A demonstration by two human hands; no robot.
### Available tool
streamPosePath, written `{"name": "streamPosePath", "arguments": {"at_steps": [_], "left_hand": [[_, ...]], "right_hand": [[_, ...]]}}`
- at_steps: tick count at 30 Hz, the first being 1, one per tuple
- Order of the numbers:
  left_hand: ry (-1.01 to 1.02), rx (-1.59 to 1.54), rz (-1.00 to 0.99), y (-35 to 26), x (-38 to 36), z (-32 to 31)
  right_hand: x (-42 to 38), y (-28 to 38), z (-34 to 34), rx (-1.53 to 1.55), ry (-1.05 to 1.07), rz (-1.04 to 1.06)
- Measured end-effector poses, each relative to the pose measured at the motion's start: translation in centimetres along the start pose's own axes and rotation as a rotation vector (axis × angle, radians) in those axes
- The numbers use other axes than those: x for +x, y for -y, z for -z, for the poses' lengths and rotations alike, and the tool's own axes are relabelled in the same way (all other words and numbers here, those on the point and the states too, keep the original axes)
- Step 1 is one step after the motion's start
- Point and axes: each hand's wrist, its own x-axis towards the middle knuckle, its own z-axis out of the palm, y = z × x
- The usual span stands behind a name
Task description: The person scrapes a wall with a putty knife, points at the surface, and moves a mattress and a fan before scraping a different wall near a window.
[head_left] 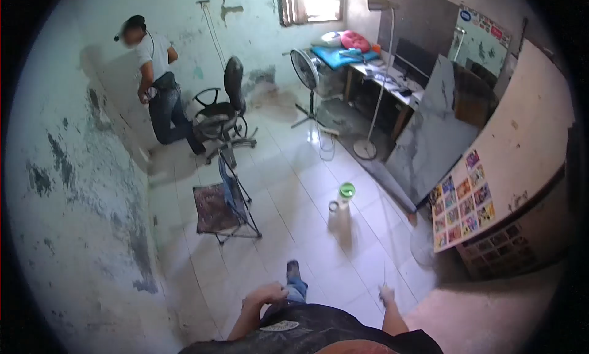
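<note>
My left hand [269,293] is in front of my dark shirt [331,323], over my jeans [297,289]. Its fingers are curled and pressed together, and their undersides are hidden. On the other side, my right hand [386,294] hangs low beside my body, closed around a thin, straight stick-like thing [384,269] that points up and away over the floor. Ahead on the white tiles stands a pale tub with a green top [346,191]. A small ring-shaped thing, like a roll of tape [333,206], sits right next to it.
A folding stool [216,210] and a black office chair [233,87] stand left of centre. Another person [161,69] is by the peeling left wall. A fan [304,70], floor lamp [365,150], desk [402,96] and leaning panels [438,130] line the right.
</note>
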Motion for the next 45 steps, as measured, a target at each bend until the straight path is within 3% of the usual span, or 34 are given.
{"name": "streamPosePath", "arguments": {"at_steps": [1, 2, 4, 8, 10, 12, 14, 16, 18, 20, 28, 30, 33, 38, 40, 42, 45], "left_hand": [[-0.066, 0.007, -0.053, -1.3, -1.2, 3.2], [-0.066, 0.002, -0.050, -1.5, -0.8, 5.9], [-0.195, -0.160, -0.109, -1.4, 0.2, 10.9], [-0.210, -0.172, -0.254, -0.7, 3.3, 21.3], [-0.169, -0.127, -0.276, -3.5, 4.0, 25.9], [-0.118, -0.211, -0.467, -6.8, 5.4, 29.7], [-0.034, -0.162, -0.522, -9.7, 8.0, 32.8], [0.064, -0.138, -0.570, -12.3, 11.1, 35.4], [-0.020, -0.081, -0.676, -14.2, 13.3, 37.3], [0.013, -0.045, -0.615, -16.1, 14.9, 40.5], [-0.141, -0.262, -0.453, -16.3, 18.3, 51.1], [-0.237, -0.313, -0.381, -15.9, 19.6, 53.7], [-0.206, -0.391, -0.344, -14.6, 22.4, 57.1], [-0.186, -0.436, -0.361, -11.5, 28.9, 64.7], [-0.144, -0.390, -0.301, -10.4, 31.0, 69.2], [-0.145, -0.381, -0.371, -9.6, 33.3, 74.6], [-0.226, -0.447, -0.382, -8.9, 34.8, 82.5]], "right_hand": [[-3.4, 2.8, -0.9, -0.077, 0.078, -0.089], [-4.8, 3.8, -2.3, -0.212, 0.142, -0.341], [2.2, -9.3, -9.4, -0.186, 0.225, -0.281], [5.6, -3.3, -12.5, -0.192, 0.213, -0.215], [5.1, -1.5, -13.6, -0.190, 0.211, -0.206], [8.0, 5.6, -15.1, -0.173, 0.205, -0.193], [10.1, 14.0, -18.1, -0.145, 0.190, -0.171], [13.8, 19.9, -16.8, -0.143, 0.177, -0.164], [15.7, 28.4, -15.8, -0.178, 0.188, -0.180], [20.0, 33.0, -12.3, -0.179, 0.186, -0.151], [22.5, 38.1, -12.5, -0.331, 0.298, -0.040], [26.2, 41.6, -13.8, -0.216, 0.248, -0.060], [29.9, 47.3, -15.0, -0.095, 0.137, -0.073], [32.0, 56.2, -17.7, -0.058, 0.095, -0.069], [33.2, 57.6, -19.9, -0.186, 0.140, -0.184], [36.1, 54.5, -20.6, -0.179, 0.168, -0.129], [39.1, 58.4, -22.8, -0.356, 0.108, 0.148]]}}
